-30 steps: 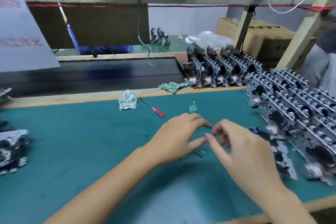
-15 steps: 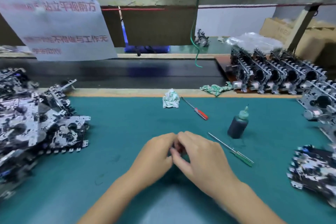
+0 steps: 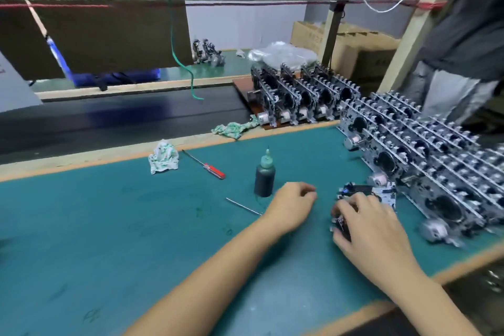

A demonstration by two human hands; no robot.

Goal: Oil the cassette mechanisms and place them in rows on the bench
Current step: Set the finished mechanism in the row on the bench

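Note:
My right hand [image 3: 368,224] grips a cassette mechanism [image 3: 365,194] lying flat on the green bench mat [image 3: 109,226], just left of the rows of upright mechanisms [image 3: 425,155]. My left hand [image 3: 293,206] hovers beside it with fingers loosely curled and nothing visible in it. The dark oil bottle [image 3: 264,174] with a green nozzle stands upright just beyond my left hand. A thin metal probe [image 3: 242,206] lies on the mat, partly hidden under my left hand.
A red-handled screwdriver [image 3: 206,165] and a crumpled rag [image 3: 163,157] lie near the mat's far edge. More mechanisms stand on a brown board [image 3: 297,93] at the back. A person [image 3: 461,43] stands at far right. Cardboard boxes [image 3: 351,46] sit behind.
My view swung left and back to the right. My hands parted from each other, and my right hand reached right and took hold of the flat mechanism.

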